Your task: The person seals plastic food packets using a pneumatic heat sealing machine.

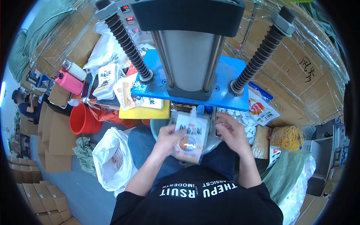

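Observation:
My left hand (165,140) is closed on the left side of a white printed spout pouch (194,144), its thumb over the front. The pouch hangs upright above my lap, with a small spout at its top edge close under the blue press plate (219,77). Just right of the pouch, my right hand (233,134) has its fingers loosely curled and apart, with nothing visible between them. Small white plastic pieces (247,122) lie in a heap beyond that hand.
A yellow block (144,113) carrying printed pouches sits left of the press. Further left stand a red bucket (79,119), a pink bottle (69,82) and a white bag (108,168). Yellow rubber bands (287,138) lie at right. Another person (28,107) sits far left.

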The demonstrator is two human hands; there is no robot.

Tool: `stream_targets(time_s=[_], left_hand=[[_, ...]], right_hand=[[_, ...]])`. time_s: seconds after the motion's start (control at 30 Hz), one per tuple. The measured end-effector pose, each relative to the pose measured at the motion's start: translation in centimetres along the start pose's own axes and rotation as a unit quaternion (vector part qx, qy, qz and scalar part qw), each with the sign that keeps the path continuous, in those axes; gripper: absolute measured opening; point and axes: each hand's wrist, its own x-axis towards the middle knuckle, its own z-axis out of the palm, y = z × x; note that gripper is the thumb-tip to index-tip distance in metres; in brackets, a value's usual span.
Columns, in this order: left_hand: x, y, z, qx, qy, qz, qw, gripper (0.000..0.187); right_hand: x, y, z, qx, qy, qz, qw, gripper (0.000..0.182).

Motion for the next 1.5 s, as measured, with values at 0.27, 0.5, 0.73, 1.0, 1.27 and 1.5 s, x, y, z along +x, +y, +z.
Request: stream_targets(time_s=[0.27,0.5,0.73,1.0,1.27,1.5], left_hand=[[3.9,-0.7,-0.4,-0.061,0.032,0.012,0.998,0.014],[3.2,7.6,-5.9,0.573,0.233,0.370,0.693,0.024],[0.5,3.3,-9.9,0.640,0.163,0.377,0.649,0.038],[-1.3,3.5,-3.3,0.480,0.177,0.365,0.778,0.018],[-4.0,2.4,-0.4,0.336,-0.055,0.136,0.930,0.013],[-1.4,-0.2,0.4,0.026,-0.008,-0.002,1.000,0.017]], right_hand=[[-0.5,5.0,-2.3,-0.352,0.167,-0.143,0.910,0.015],[0.7,2.9,-3.3,-0.184,0.158,-0.043,0.969,0.015],[-0.1,5.1,-3.7,-0.159,0.163,-0.099,0.969,0.019],[-1.0,0.7,-1.3,-0.065,0.001,-0.082,0.995,0.020],[0.8,-4.3,2.1,-0.099,-0.108,-0.194,0.970,0.019],[0.4,-0.9,1.7,-0.062,0.010,-0.050,0.997,0.043]])
